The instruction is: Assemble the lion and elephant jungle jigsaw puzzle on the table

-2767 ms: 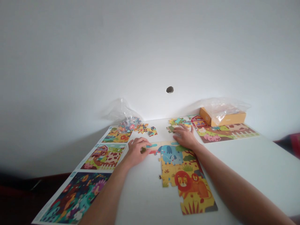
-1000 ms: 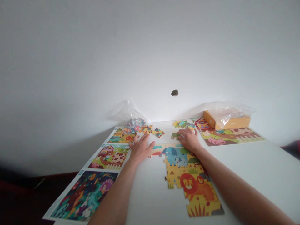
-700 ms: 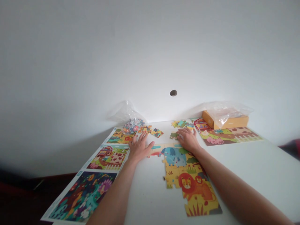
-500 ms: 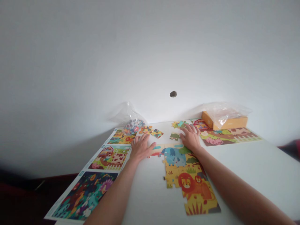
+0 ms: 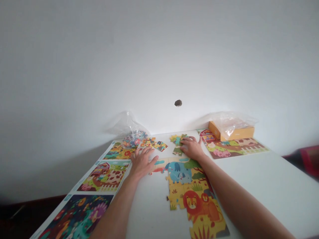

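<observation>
A half-built animal jigsaw (image 5: 193,194) with a blue elephant and an orange lion lies on the white table (image 5: 261,186). My left hand (image 5: 141,161) rests flat on the table with its fingers spread, its thumb against the jigsaw's upper left edge. My right hand (image 5: 191,147) lies past the jigsaw's top edge, fingers curled onto a small heap of loose pieces (image 5: 177,139); a green piece (image 5: 177,151) sits just left of it. Whether the fingers grip a piece is hidden.
Three picture sheets (image 5: 106,171) run down the table's left edge. A plastic bag of pieces (image 5: 131,132) and loose pieces (image 5: 155,143) lie at the back left. A finished farm puzzle (image 5: 233,147) and an orange box (image 5: 233,131) under clear plastic sit at the back right.
My left hand has opened from a curl on a piece to lying flat. My right hand has reached farther back onto the loose pieces. The camera has shifted a little.
</observation>
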Motion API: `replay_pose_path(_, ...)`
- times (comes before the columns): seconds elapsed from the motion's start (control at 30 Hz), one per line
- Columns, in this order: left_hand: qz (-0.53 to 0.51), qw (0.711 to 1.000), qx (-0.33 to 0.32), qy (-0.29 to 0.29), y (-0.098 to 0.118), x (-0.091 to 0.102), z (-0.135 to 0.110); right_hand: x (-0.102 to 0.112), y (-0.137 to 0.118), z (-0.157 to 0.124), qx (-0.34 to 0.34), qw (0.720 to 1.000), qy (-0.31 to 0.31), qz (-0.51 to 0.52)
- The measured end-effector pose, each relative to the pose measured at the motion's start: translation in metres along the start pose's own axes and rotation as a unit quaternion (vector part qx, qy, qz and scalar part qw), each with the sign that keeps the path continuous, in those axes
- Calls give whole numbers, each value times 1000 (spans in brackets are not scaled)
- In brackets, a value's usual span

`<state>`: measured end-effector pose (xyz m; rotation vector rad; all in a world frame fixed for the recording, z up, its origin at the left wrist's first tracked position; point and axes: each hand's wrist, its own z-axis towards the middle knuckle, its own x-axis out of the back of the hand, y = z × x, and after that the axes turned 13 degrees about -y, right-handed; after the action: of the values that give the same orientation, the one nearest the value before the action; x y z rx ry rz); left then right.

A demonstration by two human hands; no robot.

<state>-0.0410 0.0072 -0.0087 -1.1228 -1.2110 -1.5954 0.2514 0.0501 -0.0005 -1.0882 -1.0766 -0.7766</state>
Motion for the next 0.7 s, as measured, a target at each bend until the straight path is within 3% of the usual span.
replay_pose_path(0.17,7,996,-84,-5,22,7,-8,1,-8,0,21,1000,4,19)
replay_pose_path(0.3,6,986,-149,-81,37,11,-14,2,-10,1,77,996,-47,27)
replay_pose_path(0.4,-5,980,-158,-122,39,8,-15,3,-12,-1,121,990,-63,30)
replay_pose_path(0.57,-13,977,-164,-136,34,4,-13,5,-12,-1,62,996,-59,28)
replay_pose_path(0.7,-12,977,-164,-138,34,4,-13,3,-14,-1,137,986,-85,32)
